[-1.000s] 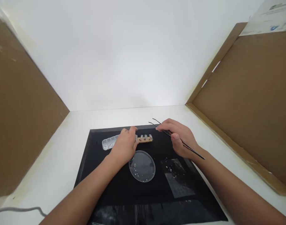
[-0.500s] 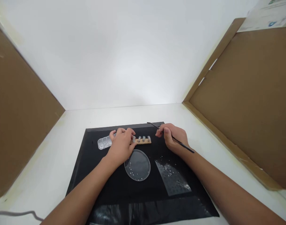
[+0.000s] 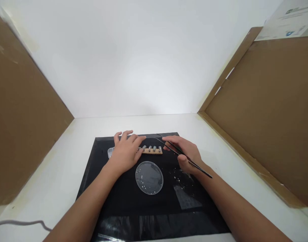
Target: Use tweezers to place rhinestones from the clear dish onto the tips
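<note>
My right hand (image 3: 186,153) grips black tweezers (image 3: 203,171), whose two arms are apart and whose tips point to the upper left. My left hand (image 3: 126,151) has its fingers spread, with its thumb and index beside the left end of a cardboard strip (image 3: 154,152). Several small clear, capsule-like pieces stand in a row on that strip. Partly hidden beneath the left hand is a clear compartment box (image 3: 110,153). In front of the strip lies a round clear dish (image 3: 149,178) with tiny whitish pieces, mostly toward its left side.
Tiny pale bits lie scattered on the black mat (image 3: 123,205) near my right wrist, by a shiny clear patch (image 3: 186,198). Cardboard panels (image 3: 25,117) (image 3: 267,114) stand on both sides, and a white wall (image 3: 144,67) at the back. A grey cable (image 3: 20,222) runs at lower left.
My left fingers have lifted and spread, drawing slightly left off the strip and showing more of its pieces. In my right hand, the tweezers' arms have come apart. The view has shifted slightly.
</note>
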`<state>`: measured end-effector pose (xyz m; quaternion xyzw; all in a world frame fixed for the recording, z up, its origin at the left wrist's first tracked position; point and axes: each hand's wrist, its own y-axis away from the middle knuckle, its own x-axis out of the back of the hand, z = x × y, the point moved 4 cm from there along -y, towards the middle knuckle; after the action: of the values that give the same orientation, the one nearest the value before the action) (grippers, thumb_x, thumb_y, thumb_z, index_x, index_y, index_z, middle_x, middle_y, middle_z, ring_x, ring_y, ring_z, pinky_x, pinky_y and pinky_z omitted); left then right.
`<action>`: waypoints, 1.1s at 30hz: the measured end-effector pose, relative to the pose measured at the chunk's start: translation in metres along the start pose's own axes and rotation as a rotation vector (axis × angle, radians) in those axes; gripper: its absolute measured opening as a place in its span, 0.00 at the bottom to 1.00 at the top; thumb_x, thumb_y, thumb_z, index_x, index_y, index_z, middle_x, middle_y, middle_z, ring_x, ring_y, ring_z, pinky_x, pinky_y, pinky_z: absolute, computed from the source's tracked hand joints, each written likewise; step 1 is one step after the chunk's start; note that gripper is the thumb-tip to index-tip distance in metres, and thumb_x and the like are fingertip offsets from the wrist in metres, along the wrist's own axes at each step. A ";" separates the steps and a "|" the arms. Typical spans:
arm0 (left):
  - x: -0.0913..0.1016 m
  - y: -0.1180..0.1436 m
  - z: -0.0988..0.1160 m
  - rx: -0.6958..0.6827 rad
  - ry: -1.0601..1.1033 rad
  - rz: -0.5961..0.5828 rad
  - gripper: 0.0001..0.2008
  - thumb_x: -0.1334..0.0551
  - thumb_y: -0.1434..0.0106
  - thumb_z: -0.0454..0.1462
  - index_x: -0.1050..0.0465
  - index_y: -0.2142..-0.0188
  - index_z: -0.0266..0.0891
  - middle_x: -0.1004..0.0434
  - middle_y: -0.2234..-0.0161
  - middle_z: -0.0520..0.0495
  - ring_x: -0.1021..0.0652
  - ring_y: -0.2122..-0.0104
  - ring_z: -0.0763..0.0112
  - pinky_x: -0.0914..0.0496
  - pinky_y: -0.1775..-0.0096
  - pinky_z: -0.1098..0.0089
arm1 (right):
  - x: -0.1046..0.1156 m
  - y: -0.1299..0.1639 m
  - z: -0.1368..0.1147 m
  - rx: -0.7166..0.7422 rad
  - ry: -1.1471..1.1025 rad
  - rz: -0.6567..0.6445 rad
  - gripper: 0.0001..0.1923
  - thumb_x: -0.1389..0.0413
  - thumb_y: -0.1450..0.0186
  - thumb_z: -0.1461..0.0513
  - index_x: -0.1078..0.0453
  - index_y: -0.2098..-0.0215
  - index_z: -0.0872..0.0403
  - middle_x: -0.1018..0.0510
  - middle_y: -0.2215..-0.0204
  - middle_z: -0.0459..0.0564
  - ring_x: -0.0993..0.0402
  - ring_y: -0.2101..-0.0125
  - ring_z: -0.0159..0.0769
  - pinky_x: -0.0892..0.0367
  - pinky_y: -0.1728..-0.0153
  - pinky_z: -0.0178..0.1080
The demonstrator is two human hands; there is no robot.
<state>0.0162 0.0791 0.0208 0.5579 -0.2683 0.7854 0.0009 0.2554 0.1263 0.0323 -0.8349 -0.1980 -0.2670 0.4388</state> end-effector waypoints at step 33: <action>0.011 0.026 0.000 -0.064 0.233 -0.534 0.16 0.23 0.40 0.48 0.19 0.58 0.45 0.18 0.60 0.52 0.19 0.62 0.62 0.31 0.64 0.65 | -0.035 0.004 -0.034 -0.318 -0.241 -0.493 0.08 0.49 0.21 0.57 0.33 0.48 0.50 0.21 0.64 0.47 0.24 0.67 0.36 0.30 0.64 0.38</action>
<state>0.0044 0.0538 0.0198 0.5143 -0.1348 0.8074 0.2559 0.2206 0.0919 0.0242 -0.8453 -0.4008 -0.2922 0.1984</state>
